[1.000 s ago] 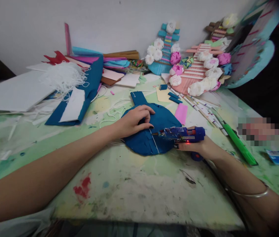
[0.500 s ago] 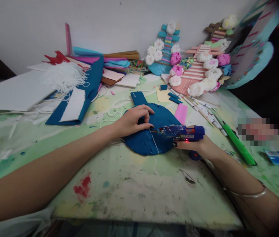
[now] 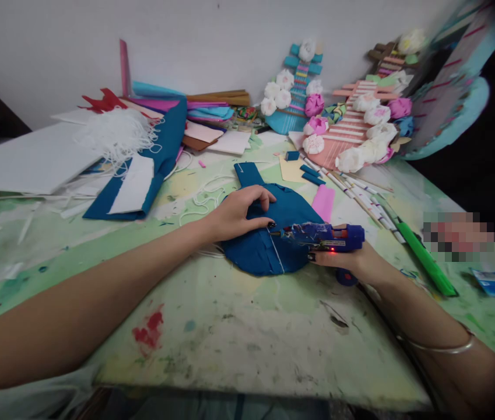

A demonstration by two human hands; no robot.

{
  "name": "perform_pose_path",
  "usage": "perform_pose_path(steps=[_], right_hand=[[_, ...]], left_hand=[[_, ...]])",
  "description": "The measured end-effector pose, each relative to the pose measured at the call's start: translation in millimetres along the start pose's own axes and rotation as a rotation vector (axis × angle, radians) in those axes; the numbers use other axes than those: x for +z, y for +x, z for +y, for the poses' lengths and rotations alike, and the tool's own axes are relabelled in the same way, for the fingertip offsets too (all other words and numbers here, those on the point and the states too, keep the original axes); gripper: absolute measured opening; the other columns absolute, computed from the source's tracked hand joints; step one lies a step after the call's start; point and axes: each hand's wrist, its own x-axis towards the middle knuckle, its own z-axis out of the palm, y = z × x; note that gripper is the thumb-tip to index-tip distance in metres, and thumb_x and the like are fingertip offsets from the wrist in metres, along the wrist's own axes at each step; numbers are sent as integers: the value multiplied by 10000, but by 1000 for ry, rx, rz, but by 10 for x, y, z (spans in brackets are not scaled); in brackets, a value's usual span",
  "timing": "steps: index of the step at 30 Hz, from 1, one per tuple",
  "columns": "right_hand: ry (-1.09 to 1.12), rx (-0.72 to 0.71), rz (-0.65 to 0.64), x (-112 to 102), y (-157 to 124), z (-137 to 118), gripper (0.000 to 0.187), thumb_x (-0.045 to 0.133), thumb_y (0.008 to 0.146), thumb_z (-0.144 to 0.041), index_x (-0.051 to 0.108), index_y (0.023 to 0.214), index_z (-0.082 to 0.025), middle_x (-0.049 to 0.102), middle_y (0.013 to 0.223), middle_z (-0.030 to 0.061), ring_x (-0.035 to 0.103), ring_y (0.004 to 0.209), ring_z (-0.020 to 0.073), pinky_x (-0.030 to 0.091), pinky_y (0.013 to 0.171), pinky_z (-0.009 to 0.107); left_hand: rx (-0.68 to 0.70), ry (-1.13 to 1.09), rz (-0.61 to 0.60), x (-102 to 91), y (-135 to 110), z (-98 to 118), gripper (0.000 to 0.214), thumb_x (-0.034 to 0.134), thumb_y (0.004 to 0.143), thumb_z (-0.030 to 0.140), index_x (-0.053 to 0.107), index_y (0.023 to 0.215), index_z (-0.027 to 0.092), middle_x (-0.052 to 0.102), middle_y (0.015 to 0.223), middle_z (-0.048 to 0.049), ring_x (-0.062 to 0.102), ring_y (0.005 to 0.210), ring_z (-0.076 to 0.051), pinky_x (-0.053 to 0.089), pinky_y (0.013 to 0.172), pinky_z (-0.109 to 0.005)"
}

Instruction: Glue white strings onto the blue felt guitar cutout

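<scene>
A dark blue, round-bodied piece with a short neck (image 3: pixel 247 262) lies flat on the table, covered in paper or cloth. A thin white string (image 3: pixel 277 252) runs across its lower body. My left hand (image 3: pixel 245 214) rests on the piece with thumb and fingers apart, the thumb tip beside the string's upper end. My right hand (image 3: pixel 354 259) is wrapped round a blue hot glue gun (image 3: pixel 317 234), whose red light is lit. The gun's nozzle points left, close to my left thumb and the string. Its trigger side is partly hidden.
Loose white cord (image 3: pixel 206 198) lies behind my left hand. Beyond are a pink strip (image 3: pixel 323 201), paper rolls (image 3: pixel 361 195) and a green cutter (image 3: pixel 426 259). Decorated guitar shapes (image 3: pixel 288 119) lean at the back. A tangle of white string (image 3: pixel 116 137) sits left, on folded blue material (image 3: pixel 160 169).
The whole view has shifted slightly. Both hands, the glue gun and the blue piece keep nearly the same places relative to one another.
</scene>
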Motion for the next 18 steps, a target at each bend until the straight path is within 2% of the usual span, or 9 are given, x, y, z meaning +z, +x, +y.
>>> perform_pose_path(steps=[3,6,14,18], right_hand=[[-44,-13,-1,-2,-4,-6,349,782,658,-293,730,995,-220,748,989,23,676,938,266,542,844,378],[-91,-21,11,9,-1,-17,374,766,675,-316,719,1030,-206,744,994,40,677,923,270,551,818,383],[-170,-58,21,50,11,-48,267,723,720,-309,718,967,-207,731,806,18,667,891,244,561,755,338],[-169,-41,23,57,5,-61,283,721,721,-332,715,976,-209,728,823,25,666,871,247,563,738,345]], left_hand=[[-14,-34,10,-3,1,-6,155,650,783,222,506,824,180,638,1087,-93,592,1025,-198,444,884,-368],[-39,-80,19,-3,0,-15,140,651,778,207,524,828,174,645,1083,-95,598,1017,-189,446,886,-359],[-37,-128,37,11,5,-41,135,658,765,208,538,816,175,654,1072,-89,604,1014,-198,450,891,-380],[-48,-137,36,9,3,-33,133,656,766,211,538,815,172,652,1077,-93,601,1025,-200,446,900,-383]])
